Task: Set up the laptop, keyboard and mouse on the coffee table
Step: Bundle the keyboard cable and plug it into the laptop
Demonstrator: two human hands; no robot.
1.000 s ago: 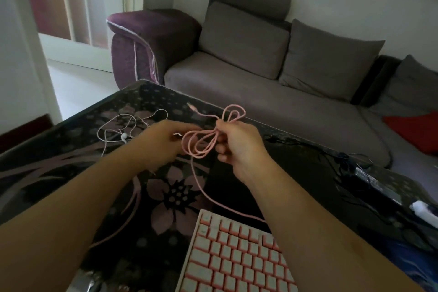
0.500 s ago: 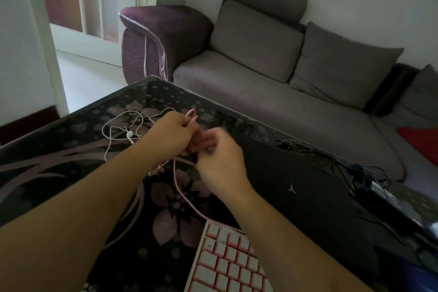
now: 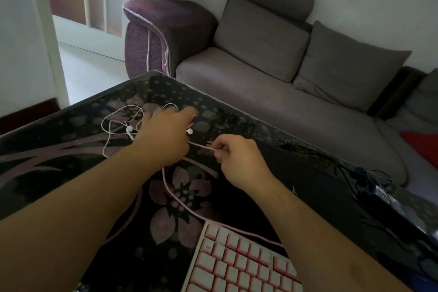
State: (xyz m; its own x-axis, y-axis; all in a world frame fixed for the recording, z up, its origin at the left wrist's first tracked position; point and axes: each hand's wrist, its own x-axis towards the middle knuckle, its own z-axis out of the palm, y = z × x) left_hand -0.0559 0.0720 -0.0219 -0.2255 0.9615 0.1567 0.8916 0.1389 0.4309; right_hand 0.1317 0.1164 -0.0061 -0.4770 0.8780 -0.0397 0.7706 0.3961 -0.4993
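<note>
Cable work at frame centre: right hand [image 3: 239, 159] pinches pink cable [image 3: 170, 193] between fingertips; left hand [image 3: 166, 140] lies over same cable, grip hidden, can't tell if closed on it. Cable runs down to pink keyboard [image 3: 239, 265] at bottom centre of coffee table [image 3: 71, 149]; closed black laptop [image 3: 315, 187] sits at right of centre. Mouse not identifiable. Best approach imo: feed slack out w/o kinks, keep clear of white earphones [image 3: 129, 129] at left of hands. No readable brand/text; small pale mark on laptop lid, illegible.

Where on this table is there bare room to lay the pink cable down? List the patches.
Free: the near-left tabletop below the white earphones; the flower patch between left hand and keyboard. Crowded: the right edge, with laptop and black cables.
</note>
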